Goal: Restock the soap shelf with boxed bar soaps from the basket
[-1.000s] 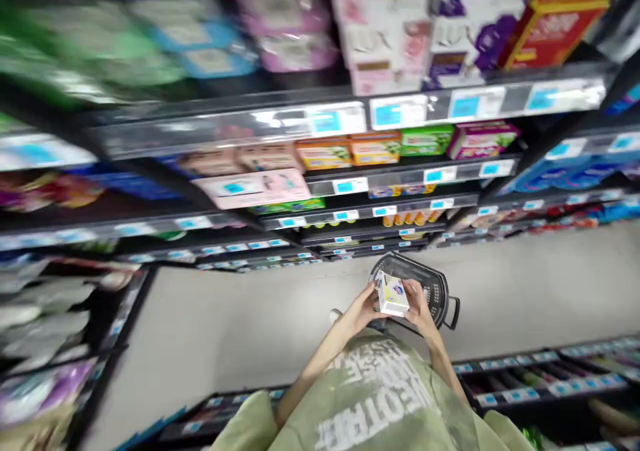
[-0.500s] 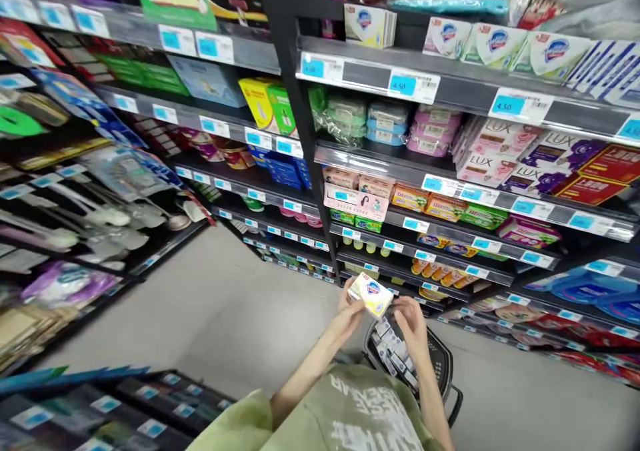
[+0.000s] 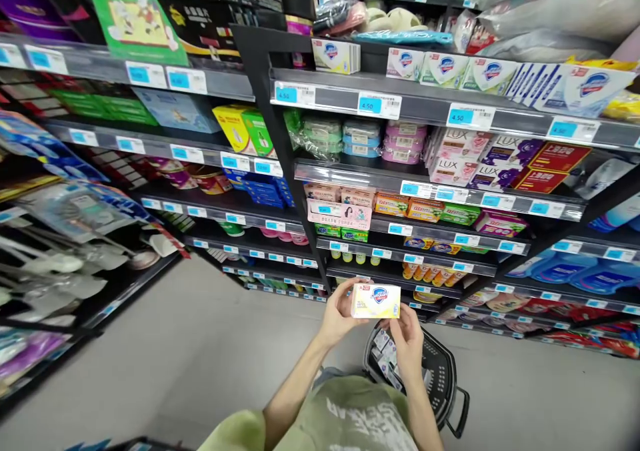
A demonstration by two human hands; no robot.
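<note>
A white-and-yellow rectangular cardboard soap box (image 3: 377,301) is held in mid-air in front of the wearer, before the shelves. Its long axis runs left to right, nearly level, and its broad face, with a blue-and-red emblem, faces the wearer with the print upright. The bare left hand (image 3: 337,314) grips the left end between thumb and fingers; the bare right hand (image 3: 407,334) has its fingers curled against the lower right corner. Holding it by the ends probably keeps the label uncovered for reading. Below the right hand is a black perforated plastic basket (image 3: 449,371), its left part holding small white-and-blue packets (image 3: 386,352); whether it rests on the floor is unclear. Beyond, white cartons with similar emblems (image 3: 445,71) line the upper shelf, most turned face outward, presumably for display.
</note>
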